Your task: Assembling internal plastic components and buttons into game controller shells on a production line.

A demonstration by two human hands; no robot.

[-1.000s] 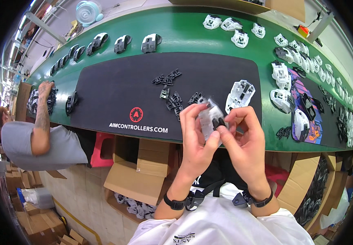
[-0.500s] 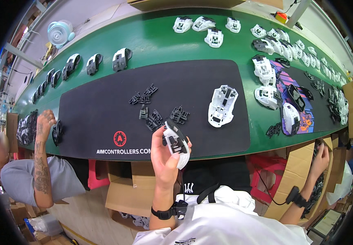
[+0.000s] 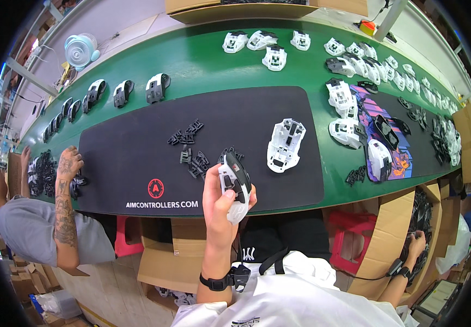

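My left hand (image 3: 217,212) is wrapped round a white-and-black computer mouse shell (image 3: 241,204), held tilted above the mat's front edge with the thumb on its side. Far to the right, my right hand (image 3: 416,243) is down at an open cardboard box of black plastic parts (image 3: 423,212). Its fingers are pinched together, and what lies between them is too small to make out. On the black desk mat (image 3: 121,141), small black plastic clips (image 3: 186,133) lie in loose clusters just beyond the held shell. A white mouse base (image 3: 286,146) rests open side up on the mat's right part.
Rows of white mouse shells (image 3: 346,133) stand on the green table (image 3: 202,60). Finished-looking black-and-white shells (image 3: 158,88) line the left back. A co-worker's tattooed arm (image 3: 66,212) reaches in at left. A red stool (image 3: 352,237) and a cardboard flap (image 3: 382,234) are below the table edge.
My right hand has moved down and slightly left to the box's black parts. My left hand has turned the shell slightly. The co-worker's hand has shifted right. The whole view has shifted a little.
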